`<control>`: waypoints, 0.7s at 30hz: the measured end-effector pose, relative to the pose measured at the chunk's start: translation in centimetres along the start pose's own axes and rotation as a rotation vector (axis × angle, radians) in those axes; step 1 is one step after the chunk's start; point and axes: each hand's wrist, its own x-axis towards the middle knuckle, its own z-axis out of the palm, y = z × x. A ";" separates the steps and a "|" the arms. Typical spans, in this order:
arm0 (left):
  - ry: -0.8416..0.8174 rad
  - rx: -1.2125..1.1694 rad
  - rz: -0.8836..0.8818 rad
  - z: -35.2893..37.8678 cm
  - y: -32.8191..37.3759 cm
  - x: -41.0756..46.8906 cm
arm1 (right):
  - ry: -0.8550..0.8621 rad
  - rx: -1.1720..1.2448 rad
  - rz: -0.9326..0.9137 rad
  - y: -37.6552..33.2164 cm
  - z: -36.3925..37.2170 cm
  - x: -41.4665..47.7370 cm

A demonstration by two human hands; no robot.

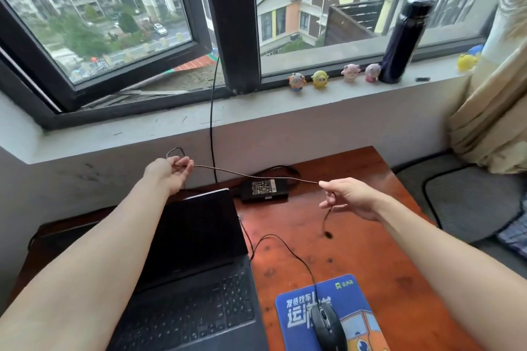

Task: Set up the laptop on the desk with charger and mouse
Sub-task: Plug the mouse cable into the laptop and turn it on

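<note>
Both hands are raised above the back of the desk with the thin charger cord pulled nearly straight between them. The left hand has its fingers curled round the cord, and a small loop of slack sticks up just past its fingertips, close to the wall. The right hand pinches the cord between thumb and forefinger. From that pinch the short end drops down, and the plug hangs free over bare wood.

Directly under the stretched cord, between the two grips, the charger brick lies flat near the desk's back edge. Below the left grip the laptop stands open with its screen dark, its right edge just beside the hanging plug's side of the desk. Between the plug and the laptop's side there is open wood, crossed only by the mouse cord. That cord runs toward the person to the mouse, which sits on a blue mouse pad.

To the right of the right grip the desk's edge is near. Beyond it are a grey seat cushion and a curtain. Behind both grips is the windowsill, holding small figurines and a dark bottle, well apart from the hands.
</note>
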 end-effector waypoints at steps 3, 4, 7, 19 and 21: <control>0.091 0.009 0.003 -1.7 -0.1 1.5 | 0.049 -0.018 -0.003 0.2 -1.3 0.5; 0.123 0.007 0.002 -2.0 -0.2 2.0 | 0.056 -0.015 -0.011 0.1 -1.4 0.8; 0.168 0.048 -0.037 -2.7 -0.2 2.8 | 0.079 0.002 -0.020 -0.3 -0.7 1.4; 0.003 1.234 0.808 -1.2 -4.7 -5.1 | 0.050 -0.439 0.104 1.5 8.2 2.4; 0.023 1.456 0.871 -2.2 -6.0 -5.7 | -0.042 -0.464 0.107 2.9 10.3 2.3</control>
